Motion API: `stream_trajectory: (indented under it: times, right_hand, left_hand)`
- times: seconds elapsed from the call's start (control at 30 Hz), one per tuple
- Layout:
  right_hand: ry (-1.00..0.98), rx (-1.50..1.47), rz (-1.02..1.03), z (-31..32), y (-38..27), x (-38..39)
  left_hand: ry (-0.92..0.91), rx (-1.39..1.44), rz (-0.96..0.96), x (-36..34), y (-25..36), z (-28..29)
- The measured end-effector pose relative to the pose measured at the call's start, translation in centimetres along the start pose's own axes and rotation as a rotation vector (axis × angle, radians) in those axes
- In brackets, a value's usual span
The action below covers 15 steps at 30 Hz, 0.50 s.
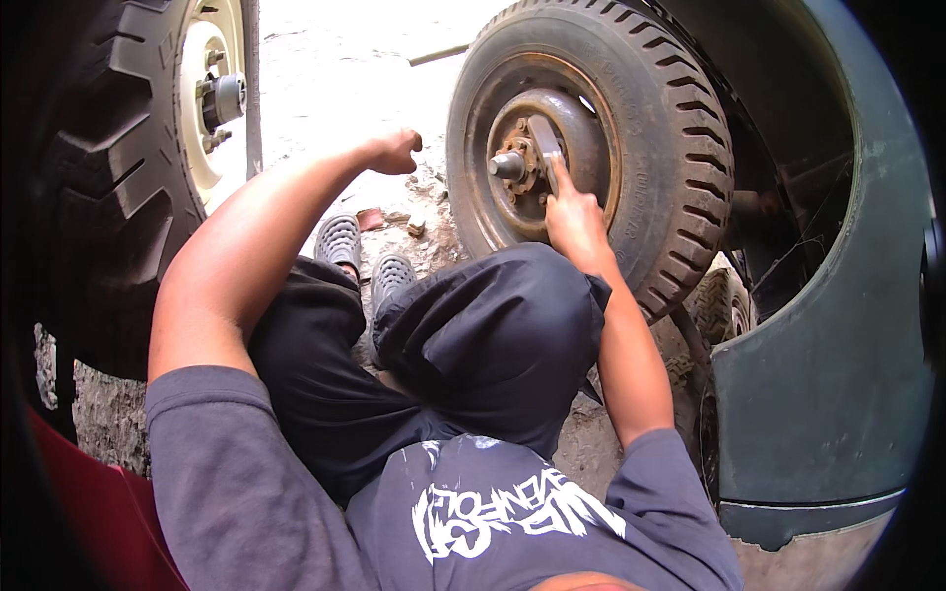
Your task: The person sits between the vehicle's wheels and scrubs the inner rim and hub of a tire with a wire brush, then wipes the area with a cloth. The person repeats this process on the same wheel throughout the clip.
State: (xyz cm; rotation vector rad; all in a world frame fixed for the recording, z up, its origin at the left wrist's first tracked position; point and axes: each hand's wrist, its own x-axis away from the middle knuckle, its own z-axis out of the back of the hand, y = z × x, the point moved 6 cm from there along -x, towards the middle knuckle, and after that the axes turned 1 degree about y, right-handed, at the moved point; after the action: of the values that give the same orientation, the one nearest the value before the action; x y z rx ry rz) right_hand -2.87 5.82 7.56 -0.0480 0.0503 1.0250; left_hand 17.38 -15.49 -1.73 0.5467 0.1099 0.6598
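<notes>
I squat before a vehicle wheel (pixel 650 148) with a rusty rim. My right hand (pixel 572 212) grips a flat metal tool (pixel 542 138), held at the hub (pixel 506 167) beside its protruding axle end and ring of bolts. My left hand (pixel 394 150) is raised to the left of that wheel, over the bright ground, with its fingers curled; whether anything small is inside them I cannot make out.
A second wheel (pixel 118 148) with a cream rim stands close on my left. A dark green body panel (pixel 808 414) rises on my right around the wheel arch. Small broken pieces (pixel 369 219) lie on the rough ground near my grey clogs (pixel 392 276).
</notes>
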Motion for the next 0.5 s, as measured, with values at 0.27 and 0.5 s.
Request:
stream_trajectory:
  times: [0.27, 0.5]
  right_hand:
    - [0.062, 0.0, 0.069, -1.2, -1.0, -3.4]
    - [0.025, -0.054, 0.02, -1.3, 1.6, 3.8]
  left_hand:
    - [-0.042, -0.06, 0.027, -0.5, -1.3, 0.2]
    - [0.047, -0.055, -0.049, -1.4, -2.8, -0.6]
